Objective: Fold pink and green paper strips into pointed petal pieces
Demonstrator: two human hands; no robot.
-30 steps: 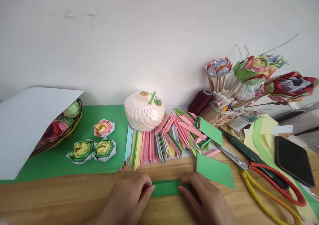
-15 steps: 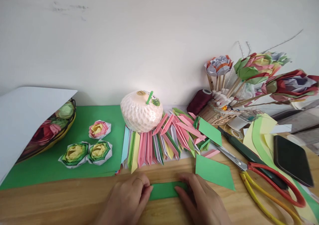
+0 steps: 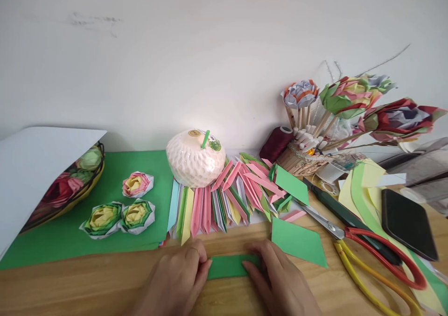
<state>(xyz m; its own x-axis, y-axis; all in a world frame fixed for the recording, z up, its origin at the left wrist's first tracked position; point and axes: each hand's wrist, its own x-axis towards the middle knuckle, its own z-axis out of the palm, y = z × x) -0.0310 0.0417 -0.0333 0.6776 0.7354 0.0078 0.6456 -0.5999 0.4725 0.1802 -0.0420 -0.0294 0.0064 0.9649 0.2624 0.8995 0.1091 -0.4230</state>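
A folded green paper strip point(image 3: 227, 266) lies lengthwise on the wooden table between my two hands. My left hand point(image 3: 180, 276) grips its left end with curled fingers, thumb against the edge, a ring on one finger. At the other end, my right hand point(image 3: 276, 274) has thumb and fingers closed around the strip. The strip's ends are hidden under the fingers. Just right of my right hand lies a loose green paper piece point(image 3: 297, 241). Beyond both hands, folded paper pieces point(image 3: 203, 208) in pink, green, yellow and white stand in a row.
Scissors point(image 3: 350, 234), a dark green cutter point(image 3: 353, 218) and a phone point(image 3: 408, 222) lie at right. A foam-netted ball point(image 3: 196, 159) sits behind the folded pieces. Paper flowers point(image 3: 136, 215) rest on green sheets point(image 3: 140, 241) at left. Thread point(image 3: 276, 143) and stemmed flowers point(image 3: 350, 96) stand back right.
The whole view has shifted slightly, so things sit a little further left. Both hands keep the same hold on the green strip.
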